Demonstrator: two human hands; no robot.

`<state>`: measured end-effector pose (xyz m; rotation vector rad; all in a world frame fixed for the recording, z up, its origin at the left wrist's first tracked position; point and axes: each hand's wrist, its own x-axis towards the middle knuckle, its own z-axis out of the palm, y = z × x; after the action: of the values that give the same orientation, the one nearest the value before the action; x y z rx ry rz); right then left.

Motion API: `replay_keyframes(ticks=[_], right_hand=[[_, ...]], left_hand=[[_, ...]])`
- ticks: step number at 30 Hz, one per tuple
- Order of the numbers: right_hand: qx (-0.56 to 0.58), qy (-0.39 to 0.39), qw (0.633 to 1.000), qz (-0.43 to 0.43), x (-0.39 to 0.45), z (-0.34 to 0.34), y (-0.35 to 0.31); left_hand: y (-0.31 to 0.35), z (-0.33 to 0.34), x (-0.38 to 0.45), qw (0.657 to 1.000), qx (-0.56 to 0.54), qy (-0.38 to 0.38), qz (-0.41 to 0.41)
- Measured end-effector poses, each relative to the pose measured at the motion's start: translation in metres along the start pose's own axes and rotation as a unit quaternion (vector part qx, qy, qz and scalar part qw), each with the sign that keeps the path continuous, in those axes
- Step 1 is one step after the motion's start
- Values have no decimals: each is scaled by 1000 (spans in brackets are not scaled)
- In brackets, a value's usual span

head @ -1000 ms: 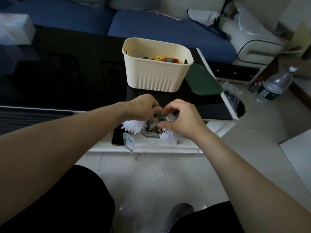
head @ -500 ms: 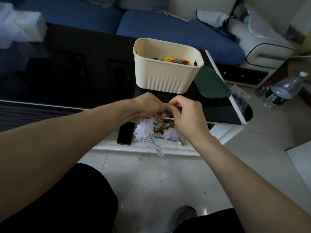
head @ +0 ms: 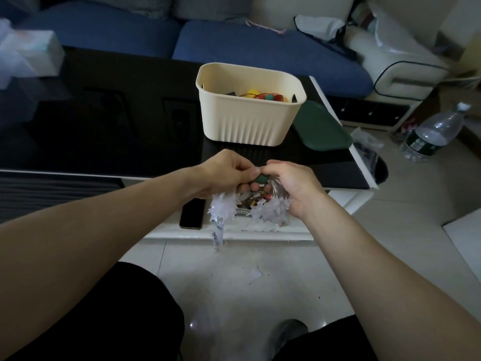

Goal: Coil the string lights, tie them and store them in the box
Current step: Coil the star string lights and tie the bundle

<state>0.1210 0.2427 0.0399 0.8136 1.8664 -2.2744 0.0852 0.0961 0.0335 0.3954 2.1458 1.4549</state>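
Above the table's near edge, the coiled string lights (head: 250,208) are pinched by the left hand (head: 225,170) and right hand (head: 291,182) around a green tie (head: 260,179), so tying is judged underway, with placement in the cream box (head: 244,121) next.

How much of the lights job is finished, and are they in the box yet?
Not yet. The string lights look bunched into a coil, so that part seems done. Both hands, left hand and right hand, hold the bundle and pinch a green tie over it, so tying is under way. Left: finish the tie and put the bundle into the cream box, where other colourful things already lie. Its green lid lies beside it.
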Motion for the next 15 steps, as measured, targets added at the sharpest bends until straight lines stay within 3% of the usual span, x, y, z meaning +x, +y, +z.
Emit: replay_keyframes(ticks=[8, 11, 15], right_hand=[[-83, -60, 995, 7, 2, -17, 12], [-163, -62, 981, -80, 2, -23, 12], [-298, -84, 923, -227, -1, -32, 7]], left_hand=[[9, 2, 3, 995, 95, -17, 27], [6, 4, 6, 996, 74, -37, 30], [10, 6, 8, 999, 32, 13, 15]])
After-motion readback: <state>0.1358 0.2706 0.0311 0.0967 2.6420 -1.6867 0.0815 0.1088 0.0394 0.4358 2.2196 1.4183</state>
